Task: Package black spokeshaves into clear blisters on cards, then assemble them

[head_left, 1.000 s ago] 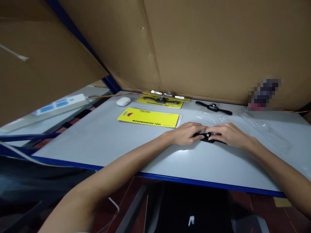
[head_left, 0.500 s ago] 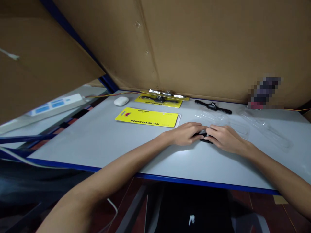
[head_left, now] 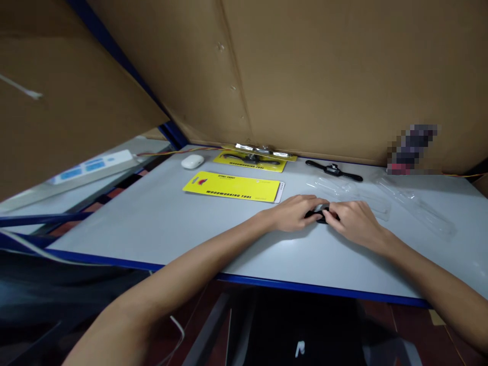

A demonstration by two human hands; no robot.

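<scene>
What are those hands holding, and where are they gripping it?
Both the left hand and right hand hold a small black tool near its middle; fingers hide the exact grip.

The left grip (head_left: 295,214) and right grip (head_left: 355,222) cover most of the black tool (head_left: 323,219), both its ends hidden beneath them. The near card (head_left: 232,186) carries small print too fine to read, and hides most of the white card (head_left: 281,193) under it. At the far right, a pixelated patch (head_left: 414,148) masks something, perhaps a packet, though I can't tell. The clear shells (head_left: 423,208) blur into the surface (head_left: 152,218), which runs off the right edge. The power strip (head_left: 93,166) is blurred, its sockets indistinct. The left forearm (head_left: 198,259) is cut off by the bottom edge.
</scene>
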